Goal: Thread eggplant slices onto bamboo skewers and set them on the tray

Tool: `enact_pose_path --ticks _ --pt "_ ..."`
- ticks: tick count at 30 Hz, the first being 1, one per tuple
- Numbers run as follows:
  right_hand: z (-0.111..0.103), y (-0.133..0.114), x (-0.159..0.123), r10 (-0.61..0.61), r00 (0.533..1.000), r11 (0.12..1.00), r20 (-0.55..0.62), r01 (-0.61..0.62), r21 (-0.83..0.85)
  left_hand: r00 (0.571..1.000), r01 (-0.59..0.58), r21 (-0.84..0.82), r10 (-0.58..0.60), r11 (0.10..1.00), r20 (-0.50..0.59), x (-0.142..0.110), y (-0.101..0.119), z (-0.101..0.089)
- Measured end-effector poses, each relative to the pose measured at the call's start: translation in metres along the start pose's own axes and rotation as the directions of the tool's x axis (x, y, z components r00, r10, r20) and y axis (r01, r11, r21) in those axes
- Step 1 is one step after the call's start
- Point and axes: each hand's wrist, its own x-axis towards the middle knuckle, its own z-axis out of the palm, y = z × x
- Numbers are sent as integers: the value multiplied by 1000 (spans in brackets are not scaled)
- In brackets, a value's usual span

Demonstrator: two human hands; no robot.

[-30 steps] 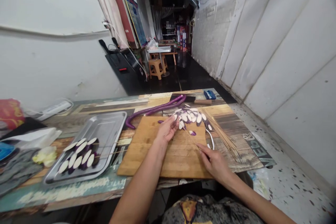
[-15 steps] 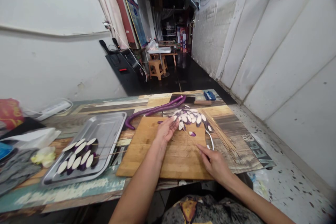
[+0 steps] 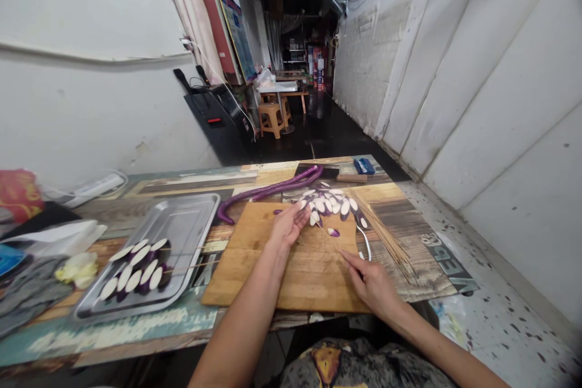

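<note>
My right hand [image 3: 375,285] pinches the near end of a thin bamboo skewer [image 3: 328,236], which slants up and left across the wooden cutting board [image 3: 254,273]. My left hand [image 3: 290,223] is at the board's far edge, with an eggplant slice [image 3: 302,204] at its closed fingertips. Another eggplant slice [image 3: 314,217] is by the skewer's far tip; whether it is pierced I cannot tell. A pile of white, purple-skinned eggplant slices [image 3: 334,201] lies just beyond. One loose slice [image 3: 333,233] rests on the board beside the skewer.
On the left, a metal tray [image 3: 195,212] holds skewered eggplant slices [image 3: 133,280]. Long whole eggplants [image 3: 273,187] lie behind the board, near a wooden-handled cleaver [image 3: 351,178] and a blue packet [image 3: 364,165]. Loose bamboo skewers [image 3: 386,236] are spread on the right.
</note>
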Motion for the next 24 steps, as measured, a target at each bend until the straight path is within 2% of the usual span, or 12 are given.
enact_pose_path --ticks 10,24 --pt "0 -3 0 16 1000 1000 -6 -16 18 999 -46 37 46 998 5 -2 0 0" --pt "4 -2 0 13 999 999 -36 -12 51 999 -28 68 26 997 38 -5 0 1"
